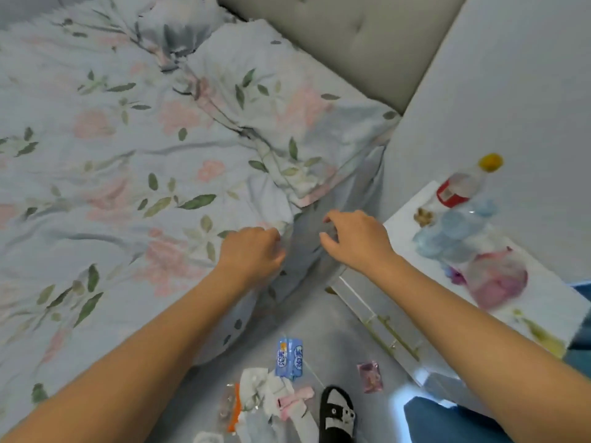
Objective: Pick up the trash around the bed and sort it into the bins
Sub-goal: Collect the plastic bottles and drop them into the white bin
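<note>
Hands: we see the left hand (256, 247) curled on the floral duvet (121, 161) at the bed's edge, the right hand (355, 238) hovering loosely curled, holding nothing | Trash: wrappers (268, 401) and a blue packet (289, 358) on the floor by our sandal (337, 414) | Surface (543, 302): bottle (463, 183), plastic bags (497, 279).

Count on the nightstand (543, 302): two plastic bottles, one red-labelled with a yellow cap (463, 183) at the back edge, one crushed clear-blue (454, 231) just in front of it; one pink bag (499, 279); one nut-like scrap (423, 216). Floor: one blue wrapper (289, 358), one pink wrapper (370, 377), one orange-edged packet (232, 407), one heap of white tissue (271, 398), one black sandal (339, 414). Bed: one pillow (275, 103), one floral duvet (105, 174); two hands in view, left (252, 251) and right (355, 238).
</note>
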